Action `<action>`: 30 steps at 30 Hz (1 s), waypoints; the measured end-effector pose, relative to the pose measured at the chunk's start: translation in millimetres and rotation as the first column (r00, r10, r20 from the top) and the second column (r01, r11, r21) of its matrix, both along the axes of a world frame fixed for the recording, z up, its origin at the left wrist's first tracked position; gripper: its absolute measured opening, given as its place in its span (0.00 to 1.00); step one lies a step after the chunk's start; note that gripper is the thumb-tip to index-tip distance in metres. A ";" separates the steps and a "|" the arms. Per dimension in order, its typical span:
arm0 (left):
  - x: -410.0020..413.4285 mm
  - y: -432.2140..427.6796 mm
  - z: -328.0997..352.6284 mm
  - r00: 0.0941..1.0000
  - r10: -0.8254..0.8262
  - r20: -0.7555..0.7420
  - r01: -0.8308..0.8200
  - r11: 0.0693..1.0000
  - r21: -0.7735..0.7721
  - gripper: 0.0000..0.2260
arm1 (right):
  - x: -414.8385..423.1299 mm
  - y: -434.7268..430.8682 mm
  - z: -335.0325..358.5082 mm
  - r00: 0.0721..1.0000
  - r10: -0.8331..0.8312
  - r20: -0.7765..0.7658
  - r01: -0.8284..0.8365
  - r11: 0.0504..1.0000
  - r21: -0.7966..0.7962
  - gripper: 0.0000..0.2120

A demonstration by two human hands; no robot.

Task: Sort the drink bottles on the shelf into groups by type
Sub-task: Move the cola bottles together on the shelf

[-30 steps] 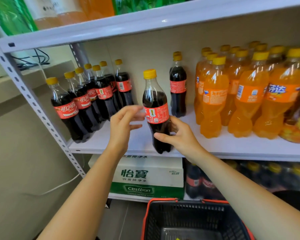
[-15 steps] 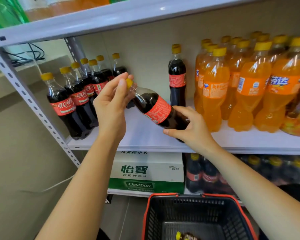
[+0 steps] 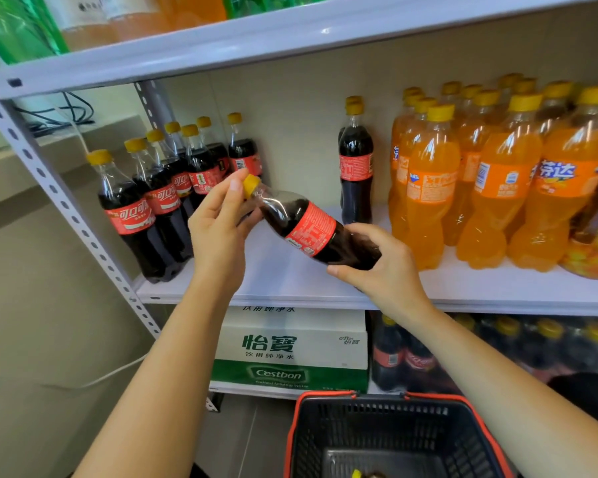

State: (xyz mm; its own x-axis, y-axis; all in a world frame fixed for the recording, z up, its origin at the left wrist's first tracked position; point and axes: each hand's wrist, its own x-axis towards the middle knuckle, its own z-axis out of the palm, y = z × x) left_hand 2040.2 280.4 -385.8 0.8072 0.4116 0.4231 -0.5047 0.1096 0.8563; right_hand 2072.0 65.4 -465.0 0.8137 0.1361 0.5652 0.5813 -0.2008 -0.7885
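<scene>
- Basket (image 3: 377, 426): stands on the floor, directly below the hands. A small item with a yellow cap lies in its bottom, too cropped to identify. Anything dropped from above would probably land here or strike the red rim.
- Right hand (image 3: 385, 270): fingers and thumb are curled round the base of the cola bottle (image 3: 311, 231). The base is rounded and smooth, so a loose hold could let it slide out.
- Left hand (image 3: 218, 232): closed lightly on the neck, with the thumb against the cap (image 3: 250, 184). This is only a pinch. If the right hand lets go first, the full weight hangs from the neck and the bottle may swing or slip.
- Cola bottle: held in the air over the front edge of the shelf (image 3: 283, 277), steeply tilted with the cap up and to the left. The tilt stirs a fizzy drink. Set down off-vertical, the bottle could topple on the smooth board.
- Cola row (image 3: 152, 208): tightly packed at the left end of the shelf, just beyond the left hand, and the likely destination. Pushing the bottle in could knock a neighbour over, and the front bottles stand near the edge.
- Stray cola bottles (image 3: 355, 167): two upright at the back, one behind the other, just beside the orange soda bottles (image 3: 497, 181). They are easy to overlook, and reaching for them risks brushing the orange group.
</scene>
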 end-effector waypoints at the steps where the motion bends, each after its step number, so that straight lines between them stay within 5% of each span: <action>1: 1.1 0.8 -1.8 1.000 -0.027 0.003 0.027 1.000 -0.004 0.10 | -0.6 0.5 0.1 1.000 0.013 -0.020 -0.013 1.000 0.017 0.27; 7: 5.1 -1.3 -17.2 0.992 -0.118 -0.046 0.120 0.992 0.027 0.23 | 0.2 2.1 1.3 0.987 0.077 -0.139 -0.060 0.991 0.119 0.23; 12: 3.8 -12.1 -33.6 0.948 -0.227 -0.223 0.275 0.936 0.218 0.31 | -2.1 7.3 5.2 0.952 0.146 -0.267 -0.083 0.969 0.234 0.19; 18: 4.3 -15.6 -42.0 0.880 -0.399 -0.258 0.442 0.887 0.134 0.41 | -10.3 13.0 8.6 0.891 0.287 -0.351 -0.155 0.921 0.358 0.13; 25: 5.2 -17.6 -35.2 0.929 -0.257 -0.266 0.270 0.963 0.012 0.28 | -9.2 9.0 13.5 0.759 0.561 -0.331 -0.382 0.795 0.471 0.20; 30: 4.9 -16.6 -36.5 0.930 -0.217 -0.296 0.203 0.976 -0.078 0.22 | -12.2 1.0 21.8 0.760 0.611 -0.222 -0.480 0.757 0.443 0.26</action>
